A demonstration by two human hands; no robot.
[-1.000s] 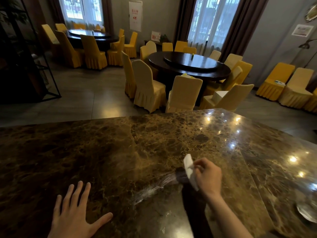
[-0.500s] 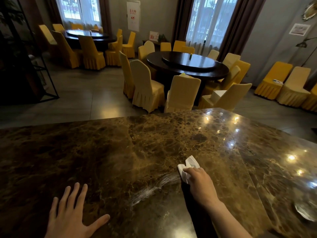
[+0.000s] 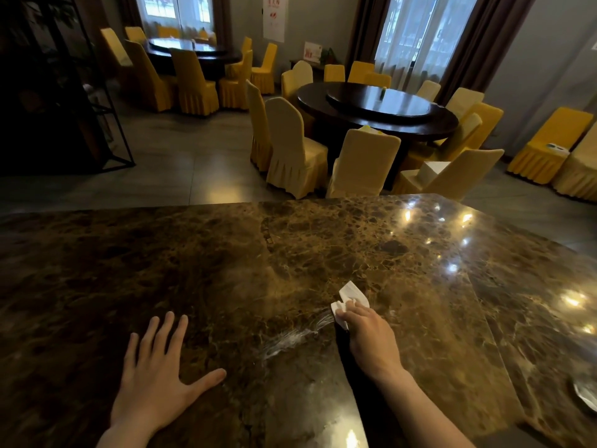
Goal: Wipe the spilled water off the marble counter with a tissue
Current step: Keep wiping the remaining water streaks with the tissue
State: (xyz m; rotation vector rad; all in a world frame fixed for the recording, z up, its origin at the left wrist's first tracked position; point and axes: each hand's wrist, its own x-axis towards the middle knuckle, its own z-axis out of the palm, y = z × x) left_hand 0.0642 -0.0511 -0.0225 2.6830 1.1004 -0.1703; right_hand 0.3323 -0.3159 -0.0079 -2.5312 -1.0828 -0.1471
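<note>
A brown marble counter fills the lower half of the head view. A pale streak of spilled water runs across it from lower left to upper right. My right hand presses a folded white tissue onto the counter at the streak's upper right end; the tissue's far part sticks out past my fingers. My left hand lies flat on the marble to the left of the water, fingers spread, holding nothing.
The counter's far edge drops to a tiled floor. Beyond stand round dark tables ringed by several yellow-covered chairs. A shiny metal object sits at the counter's right edge. A black metal rack is at the left.
My right hand has lowered the tissue from a lifted, upright hold down flat onto the counter at the end of the streak. My left hand stays planted.
</note>
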